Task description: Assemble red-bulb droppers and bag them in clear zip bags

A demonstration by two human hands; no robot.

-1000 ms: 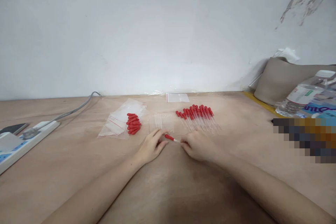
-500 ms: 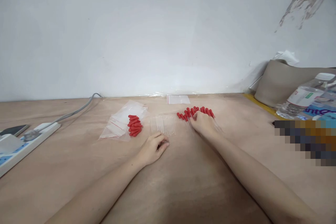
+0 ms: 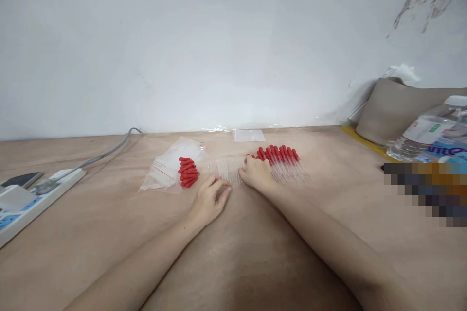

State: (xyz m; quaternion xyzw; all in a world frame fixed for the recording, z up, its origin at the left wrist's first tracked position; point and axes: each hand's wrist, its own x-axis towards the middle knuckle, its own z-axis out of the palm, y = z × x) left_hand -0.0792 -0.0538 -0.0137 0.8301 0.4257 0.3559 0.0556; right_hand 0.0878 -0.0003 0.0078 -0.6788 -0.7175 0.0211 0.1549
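Leftward since half a second ago, my right hand (image 3: 256, 173) has come between the red-capped droppers (image 3: 286, 162) and clear tubes (image 3: 222, 169), my left hand (image 3: 210, 199) nearby. I cannot tell whether either grips anything. Red bulbs (image 3: 188, 172) lie on clear bags (image 3: 157, 178).

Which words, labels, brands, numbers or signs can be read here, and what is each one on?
No text can be read with certainty.
Blue package: large purple letters, too unclear to quote.
Bottle: label with a green mark; any print is too small.
Red-bulbed droppers, loose red bulbs, clear bags: no lettering that I can make out.
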